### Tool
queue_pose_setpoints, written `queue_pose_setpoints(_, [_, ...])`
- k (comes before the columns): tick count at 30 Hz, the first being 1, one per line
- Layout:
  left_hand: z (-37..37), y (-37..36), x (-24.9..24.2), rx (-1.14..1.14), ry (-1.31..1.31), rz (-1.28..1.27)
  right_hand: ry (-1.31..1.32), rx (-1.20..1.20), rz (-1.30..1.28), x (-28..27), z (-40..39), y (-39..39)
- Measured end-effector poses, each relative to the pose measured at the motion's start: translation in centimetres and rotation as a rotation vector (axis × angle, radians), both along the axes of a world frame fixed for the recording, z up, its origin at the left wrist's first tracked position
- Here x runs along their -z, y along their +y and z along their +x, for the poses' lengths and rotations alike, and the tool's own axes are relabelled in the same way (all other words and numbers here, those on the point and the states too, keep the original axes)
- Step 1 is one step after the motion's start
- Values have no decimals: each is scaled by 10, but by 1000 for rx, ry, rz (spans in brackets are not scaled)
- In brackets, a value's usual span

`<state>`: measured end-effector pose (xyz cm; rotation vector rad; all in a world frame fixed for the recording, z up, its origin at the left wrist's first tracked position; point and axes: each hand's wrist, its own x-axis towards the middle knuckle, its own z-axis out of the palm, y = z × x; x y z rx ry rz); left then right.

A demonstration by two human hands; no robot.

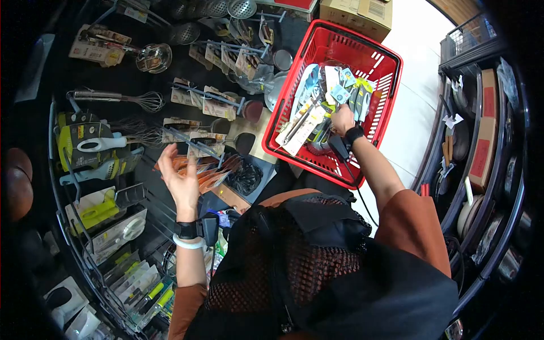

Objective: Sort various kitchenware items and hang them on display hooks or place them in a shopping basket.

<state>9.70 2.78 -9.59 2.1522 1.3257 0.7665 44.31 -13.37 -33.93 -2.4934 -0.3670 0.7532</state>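
And there's the right hand (343, 120), reaching into the red basket (274, 148), fingers (341, 111) bent down onto the packaged utensils (304, 129); whether they grip one or only touch, I can't tell from here. Over on the other side, the left hand (182, 184) is up in the air, palm bare, fingers loosely spread and holding nothing, right by the orange packets (211, 180) on the display. Both wrists wear black bands, the left one joined by a white bracelet (189, 242). Inside that basket, the packaged utensils lie in a loose heap, pale cards at one side, grey-and-green handles (359, 102) at the other. Just beyond its far rim sits a cardboard box (357, 17). Look along the left display: a steel-handled whisk (127, 98) points toward the basket, carded tools (218, 105) hang from metal hooks, and perforated skimmers (241, 8) line the far end. Across the white floor (416, 62), on the right, a dark rack (462, 170) carries pans and a long brown box (484, 133).
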Motion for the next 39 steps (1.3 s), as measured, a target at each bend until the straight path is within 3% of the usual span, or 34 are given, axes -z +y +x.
queue_pose_setpoints(2, [6, -8, -7, 101, 94, 146, -36, 75, 17, 31, 12, 5])
queue_pose_setpoints(3, [10, -16, -11, 101, 67, 86, 96, 422, 53, 21, 9, 14])
queue_pose_setpoints(4, [15, -22, -14, 110, 32, 19, 93, 439, 2, 22, 9, 15])
queue_pose_setpoints(7, [13, -26, -11, 111, 57, 27, 79, 413, 40, 28, 7, 10])
queue_pose_setpoints(9, [19, -36, -15, 145, 109, 58, 90, 194, 92, 25, 8, 1])
queue_pose_setpoints(12, [19, -39, -10, 132, 27, -2, -62, 99, 127, 12, -1, -7])
queue_pose_setpoints(13, [20, -39, -9, 135, 14, -10, 146, 186, 261, -12, -8, -14])
queue_pose_setpoints(16, [26, -40, -9, 172, 3, -12, 28, 109, 440, -14, -10, -26])
queue_pose_setpoints(20, [37, -44, -15, 199, -5, -12, 130, 157, 602, -50, -11, -29])
queue_pose_setpoints(22, [43, -39, -15, 287, -42, 27, 173, 89, 835, -119, -22, -17])
queue_pose_setpoints(26, [60, -34, -24, 434, -63, 54, 193, -64, 1033, -156, -31, 0])
queue_pose_setpoints(29, [91, -24, -37, 517, -158, -84, -16, -416, 1107, -193, -66, 27])
queue_pose_setpoints(30, [90, -23, -35, 521, -129, -77, -35, -403, 1072, -196, -69, 29])
queue_pose_setpoints(32, [103, -22, -34, 465, -302, -328, -251, -641, 1008, -207, -82, 38])
queue_pose_setpoints(34, [107, -21, -31, 453, -384, -410, -212, -643, 982, -211, -91, 40])
queue_pose_setpoints(36, [113, -22, -33, 373, -473, -561, -342, -788, 984, -220, -96, 41])
queue_pose_setpoints(39, [114, -21, -29, 365, -496, -470, -375, -770, 1022, -230, -104, 43])
